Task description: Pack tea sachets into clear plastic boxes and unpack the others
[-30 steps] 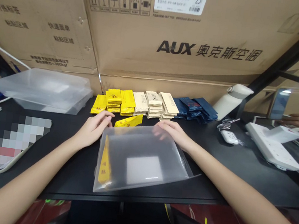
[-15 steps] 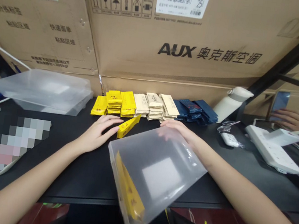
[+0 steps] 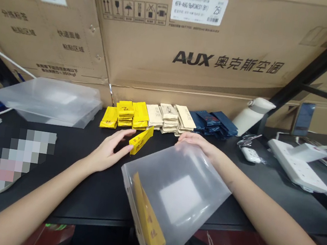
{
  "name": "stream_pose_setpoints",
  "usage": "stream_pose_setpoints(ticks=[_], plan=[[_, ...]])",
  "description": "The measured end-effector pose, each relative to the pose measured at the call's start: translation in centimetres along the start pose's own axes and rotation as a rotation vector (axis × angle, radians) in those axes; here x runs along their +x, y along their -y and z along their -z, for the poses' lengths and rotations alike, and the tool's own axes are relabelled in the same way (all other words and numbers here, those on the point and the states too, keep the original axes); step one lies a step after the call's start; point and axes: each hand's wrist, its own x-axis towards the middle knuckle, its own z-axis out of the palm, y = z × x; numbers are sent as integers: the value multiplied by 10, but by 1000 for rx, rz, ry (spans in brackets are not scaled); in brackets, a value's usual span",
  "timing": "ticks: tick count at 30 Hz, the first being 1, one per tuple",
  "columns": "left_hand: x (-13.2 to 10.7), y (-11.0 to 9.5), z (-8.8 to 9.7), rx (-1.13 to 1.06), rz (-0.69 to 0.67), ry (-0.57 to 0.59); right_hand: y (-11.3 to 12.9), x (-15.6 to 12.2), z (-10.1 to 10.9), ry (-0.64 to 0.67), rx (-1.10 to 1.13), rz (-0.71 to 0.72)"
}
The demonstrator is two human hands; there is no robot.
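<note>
My right hand (image 3: 195, 143) grips the upper edge of a frosted plastic bag (image 3: 212, 186), its fingers partly hidden by the plastic. The bag is tilted, hangs over the table's front edge and has a white rectangle on it. Inside, along its left side, lies a yellow packet (image 3: 149, 222). My left hand (image 3: 110, 151) is above the table with fingers and thumb apart. Just off its fingertips another yellow packet (image 3: 142, 140) stands on its narrow side; the thumb tip seems to touch it. Behind are stacked yellow packets (image 3: 126, 111), cream packets (image 3: 169, 115) and dark blue packets (image 3: 212, 121).
More frosted plastic bags (image 3: 51, 100) lie at the left. A white bottle (image 3: 251, 116) leans at the back right, near a small white case (image 3: 251, 155) and a white power strip (image 3: 300, 166). A phone (image 3: 304, 119) stands farther right. Large cartons (image 3: 141, 62) form the back.
The bag has shifted slightly right and down in my right hand. My left hand's fingers have spread a little beside the yellow packet. Another person's hand has left the phone at the right.
</note>
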Motion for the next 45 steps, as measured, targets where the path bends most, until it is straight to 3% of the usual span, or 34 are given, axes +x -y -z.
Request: stream_pose_setpoints(ticks=[4,8,10,14,17,20,23,28,32,37,45], plan=[[1,-4,-5,26,-78,-37,0,0,3,-19,-12,14],[2,-2,-6,7,57,-94,1,2,5,-90,-8,30],[4,1,-3,-58,168,-204,0,4,6,-157,13,20],[11,7,10,-341,321,-572,-5,9,6,-345,36,6],[16,6,18,-575,420,-660,-12,12,5,-406,-74,100],[16,1,20,-767,493,-563,-19,12,2,-361,-286,235],[14,-6,18,-819,504,-468,-21,8,-3,-350,-546,419],[10,-15,15,-694,366,-361,-11,-9,-17,-434,-816,750],[7,-23,13,-519,192,-211,-3,-22,-32,-245,-926,968],[4,-28,4,-322,56,-65,2,-31,-49,10,-1002,892],[5,-36,-4,-149,-157,2,-3,-34,-59,138,-1032,796]])
